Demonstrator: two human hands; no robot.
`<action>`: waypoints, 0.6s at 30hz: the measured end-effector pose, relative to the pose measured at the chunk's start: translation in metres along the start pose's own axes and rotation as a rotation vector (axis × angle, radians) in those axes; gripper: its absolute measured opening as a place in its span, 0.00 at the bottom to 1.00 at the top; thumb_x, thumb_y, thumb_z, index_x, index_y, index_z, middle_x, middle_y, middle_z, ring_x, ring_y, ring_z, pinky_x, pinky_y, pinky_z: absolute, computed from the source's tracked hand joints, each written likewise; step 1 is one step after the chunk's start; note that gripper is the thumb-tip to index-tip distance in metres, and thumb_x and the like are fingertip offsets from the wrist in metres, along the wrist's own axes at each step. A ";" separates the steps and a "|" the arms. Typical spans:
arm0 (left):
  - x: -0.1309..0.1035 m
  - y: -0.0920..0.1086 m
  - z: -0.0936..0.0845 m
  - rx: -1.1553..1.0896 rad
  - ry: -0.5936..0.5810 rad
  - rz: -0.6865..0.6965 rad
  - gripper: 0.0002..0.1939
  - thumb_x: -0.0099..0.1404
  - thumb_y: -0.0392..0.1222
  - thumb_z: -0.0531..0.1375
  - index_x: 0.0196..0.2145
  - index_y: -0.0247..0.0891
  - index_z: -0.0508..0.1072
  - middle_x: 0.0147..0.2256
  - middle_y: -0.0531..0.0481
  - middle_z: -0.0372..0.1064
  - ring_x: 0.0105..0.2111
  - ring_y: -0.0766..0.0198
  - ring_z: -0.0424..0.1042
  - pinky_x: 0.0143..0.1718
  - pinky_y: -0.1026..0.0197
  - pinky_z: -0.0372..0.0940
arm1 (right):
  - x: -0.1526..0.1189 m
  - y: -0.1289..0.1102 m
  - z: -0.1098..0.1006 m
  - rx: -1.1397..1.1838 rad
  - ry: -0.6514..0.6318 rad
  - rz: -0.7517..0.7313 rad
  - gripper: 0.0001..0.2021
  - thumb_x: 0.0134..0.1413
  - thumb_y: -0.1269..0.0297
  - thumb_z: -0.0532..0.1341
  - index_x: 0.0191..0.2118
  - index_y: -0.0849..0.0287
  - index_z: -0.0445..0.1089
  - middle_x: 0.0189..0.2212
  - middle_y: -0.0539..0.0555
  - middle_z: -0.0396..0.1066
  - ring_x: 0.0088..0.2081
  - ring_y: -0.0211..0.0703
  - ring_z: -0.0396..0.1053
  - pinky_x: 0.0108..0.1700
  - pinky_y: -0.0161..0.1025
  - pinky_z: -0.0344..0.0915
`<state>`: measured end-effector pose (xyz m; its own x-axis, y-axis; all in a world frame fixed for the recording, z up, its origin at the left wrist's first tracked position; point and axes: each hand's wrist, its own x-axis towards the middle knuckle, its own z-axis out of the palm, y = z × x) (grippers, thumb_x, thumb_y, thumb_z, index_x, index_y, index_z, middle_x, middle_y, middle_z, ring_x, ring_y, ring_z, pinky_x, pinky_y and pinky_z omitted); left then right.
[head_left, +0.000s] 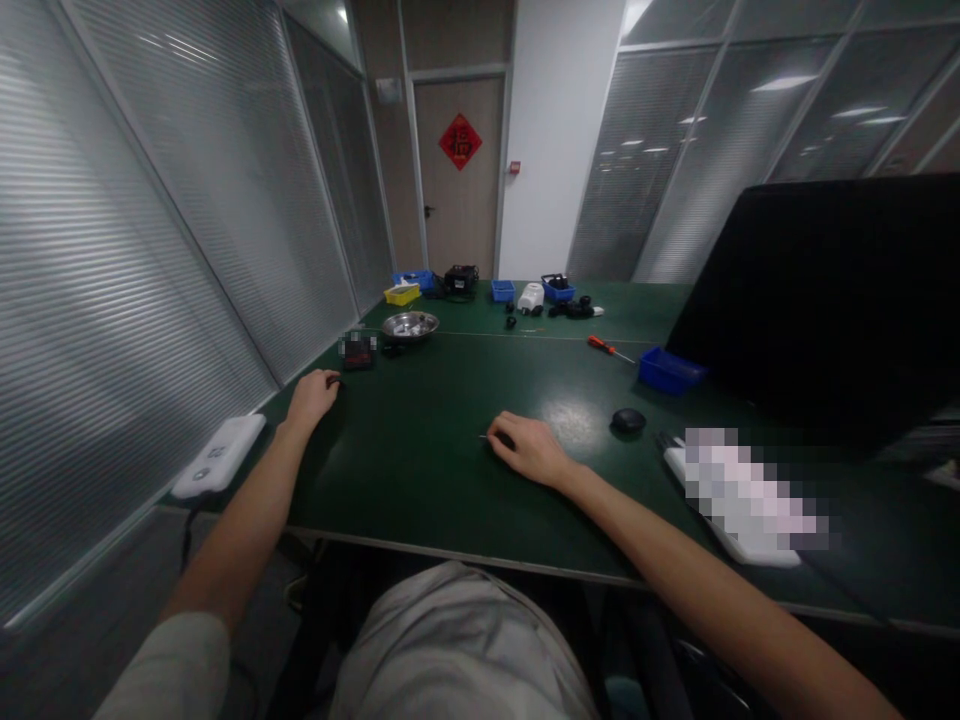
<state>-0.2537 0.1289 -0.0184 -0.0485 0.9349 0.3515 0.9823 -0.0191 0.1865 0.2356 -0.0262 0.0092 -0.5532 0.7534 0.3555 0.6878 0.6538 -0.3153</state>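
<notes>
My left hand (pixel 310 400) is at the left side of the green table (pixel 420 450), its fingers closed around a small dark object (pixel 335 381) that is mostly hidden. Close beyond it lies a dark box (pixel 359 352), partly blurred out. Low over the middle of the table, or resting on it, is my right hand (pixel 529 448), with fingers curled together. A thin light-coloured tip (pixel 484 436) sticks out to the left of these fingers; the kind of tool is hidden. To the right of this hand sits a black computer mouse (pixel 628 421).
A metal bowl (pixel 409 326) holds small parts. Farther back are a yellow tray (pixel 403 294), a blue bin (pixel 503 291) and a white device (pixel 531 297). An orange-handled screwdriver (pixel 609 348) lies near another blue bin (pixel 670 371). White power strip (pixel 221 457) at left; black monitor (pixel 817 310) at right.
</notes>
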 end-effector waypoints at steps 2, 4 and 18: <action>0.000 -0.001 0.000 -0.005 0.013 0.005 0.19 0.68 0.40 0.57 0.52 0.35 0.79 0.49 0.39 0.76 0.49 0.49 0.75 0.53 0.53 0.67 | 0.000 0.000 0.001 0.004 0.001 -0.002 0.05 0.68 0.64 0.57 0.43 0.55 0.70 0.40 0.52 0.73 0.38 0.40 0.70 0.39 0.35 0.60; -0.001 -0.002 0.000 -0.014 0.022 0.023 0.17 0.68 0.40 0.57 0.50 0.36 0.80 0.49 0.40 0.76 0.49 0.50 0.75 0.53 0.53 0.67 | 0.000 0.001 0.001 0.002 0.000 0.001 0.05 0.68 0.64 0.57 0.43 0.55 0.70 0.40 0.52 0.73 0.38 0.40 0.70 0.39 0.35 0.60; -0.013 0.016 -0.016 0.070 0.037 0.023 0.16 0.69 0.39 0.55 0.46 0.38 0.82 0.49 0.38 0.73 0.49 0.48 0.72 0.53 0.52 0.68 | 0.002 0.000 0.000 -0.018 -0.016 0.011 0.06 0.69 0.63 0.56 0.44 0.55 0.70 0.41 0.52 0.72 0.39 0.40 0.71 0.39 0.36 0.60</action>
<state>-0.2398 0.1111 -0.0055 -0.0312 0.9208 0.3887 0.9934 -0.0142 0.1134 0.2342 -0.0249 0.0095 -0.5530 0.7617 0.3377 0.7022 0.6442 -0.3033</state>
